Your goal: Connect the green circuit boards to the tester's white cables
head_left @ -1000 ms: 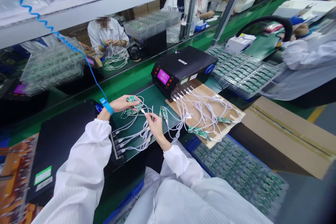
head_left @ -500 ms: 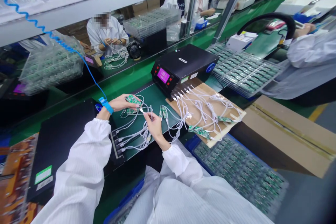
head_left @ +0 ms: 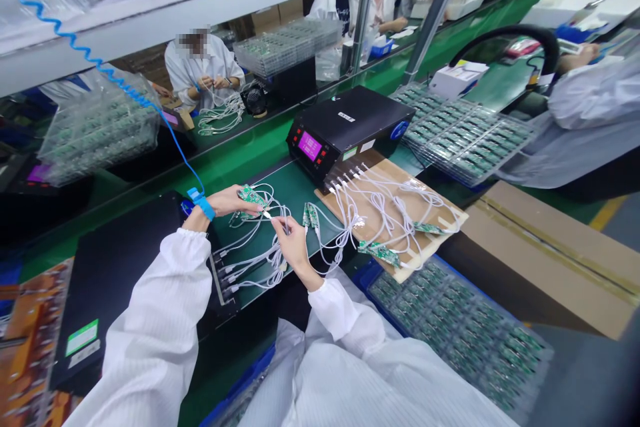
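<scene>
Between the fingers of my left hand (head_left: 233, 201) is a green circuit board (head_left: 253, 196), its face turned up. My right hand (head_left: 294, 241) pinches the white plug of a USB cable (head_left: 267, 215) at the board's near right edge. Whether the plug is seated in the board cannot be made out. Beneath my hands, white cables run from a black box (head_left: 125, 273) on the left. To the right of my right hand, a pair of circuit boards (head_left: 311, 215) lies on the green bench with cables attached.
A black tester (head_left: 350, 123) with a lit pink screen stands ahead. Its cables and boards lie on a wooden board (head_left: 400, 273). Trays of circuit boards (head_left: 450, 320) sit at lower right, near a cardboard box (head_left: 545, 253). A blue coiled cord (head_left: 173, 143) ties to my left wrist. Co-workers sit across.
Both hands have shifted very slightly downward, and the circuit board in my left hand has tilted a little. The plug stays pinched at its edge.
</scene>
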Demonstrator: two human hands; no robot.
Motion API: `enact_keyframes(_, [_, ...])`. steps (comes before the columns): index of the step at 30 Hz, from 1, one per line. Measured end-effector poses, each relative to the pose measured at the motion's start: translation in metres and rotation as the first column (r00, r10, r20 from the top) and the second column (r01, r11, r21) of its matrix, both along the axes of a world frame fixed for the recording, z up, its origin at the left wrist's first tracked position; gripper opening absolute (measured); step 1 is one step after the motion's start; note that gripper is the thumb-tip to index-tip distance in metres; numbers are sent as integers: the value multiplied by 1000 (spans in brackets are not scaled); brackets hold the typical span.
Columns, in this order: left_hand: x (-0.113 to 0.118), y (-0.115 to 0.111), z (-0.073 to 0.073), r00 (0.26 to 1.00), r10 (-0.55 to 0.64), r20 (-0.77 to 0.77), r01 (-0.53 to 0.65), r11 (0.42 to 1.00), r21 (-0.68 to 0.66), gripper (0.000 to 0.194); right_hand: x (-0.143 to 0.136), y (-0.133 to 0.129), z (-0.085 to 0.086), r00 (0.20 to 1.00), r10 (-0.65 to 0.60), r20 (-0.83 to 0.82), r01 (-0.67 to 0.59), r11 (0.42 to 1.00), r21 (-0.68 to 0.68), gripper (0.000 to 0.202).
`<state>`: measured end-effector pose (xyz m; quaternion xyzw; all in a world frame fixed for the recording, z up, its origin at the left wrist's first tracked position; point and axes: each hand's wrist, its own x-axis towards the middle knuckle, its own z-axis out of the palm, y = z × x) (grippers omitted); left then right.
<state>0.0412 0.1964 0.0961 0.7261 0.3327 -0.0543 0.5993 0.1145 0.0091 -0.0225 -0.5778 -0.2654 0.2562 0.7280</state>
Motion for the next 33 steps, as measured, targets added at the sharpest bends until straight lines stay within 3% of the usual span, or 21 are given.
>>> enact_keyframes(10, [-3, 4, -2, 1000, -27, -11, 27, 999, -23, 42, -12, 8, 5, 991, -118, 62, 114, 992, 55, 33])
enact_keyframes(14, [-5, 9, -3, 998, -56, -23, 56, 998, 1, 41, -8, 15, -3, 995, -58, 87, 54, 998, 39, 32])
enact_keyframes(17, [-5, 9, -2, 994, -105, 13, 104, 994, 35, 54, -7, 15, -10, 985, 17, 171, -19, 1000, 12, 32])
enact_keyframes(19, [-4, 7, 1, 987, -138, 81, 133, 989, 68, 60, -7, 11, -12, 969, -13, 248, 12, 1000, 4, 33])
enact_keyframes(23, [-1, -1, 9, 974, -196, 111, 174, 969, 177, 35, -9, -6, -10, 930, -142, 340, 149, 989, 3, 40])
enact_keyframes(28, [1, -11, 16, 974, -207, 92, 187, 964, 192, 23, -7, -13, -9, 929, -77, 362, 60, 996, 59, 38])
enact_keyframes(31, [0, -11, 16, 963, -211, 169, 199, 976, 88, 17, -6, -10, -12, 950, -42, 309, 12, 995, 99, 38])
enact_keyframes(33, [-2, -7, 15, 944, -227, 239, 242, 969, -37, 25, -6, -10, -11, 956, -32, 290, -2, 993, 116, 36])
